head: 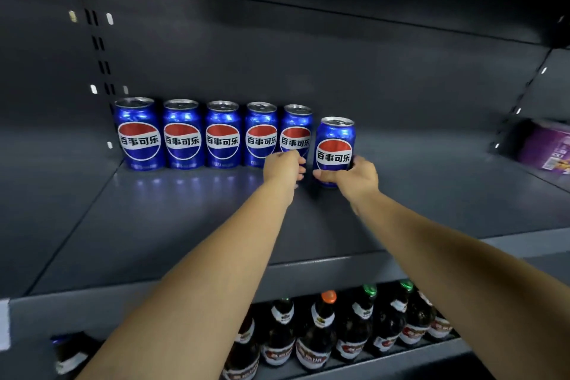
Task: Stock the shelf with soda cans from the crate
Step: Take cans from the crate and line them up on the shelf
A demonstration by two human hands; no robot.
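Head view: on the dark shelf, four blue soda cans are lined up from the left corner against the back wall, each upright with its long axis vertical, lid up and logo turned to the front. A fifth can, upright in the same way, closes the row; its lower part is covered by the left hand, whose fingers are curled round it. Just to the right and a little forward of the row, a sixth can is grasped low down by the right hand, with the thumb laid across the front under the logo. This can also stands vertical, lid up, logo forward; whether its base touches the shelf cannot be told. Dark bottles are seen on the level below, and a purple package lies in the next bay at far right.
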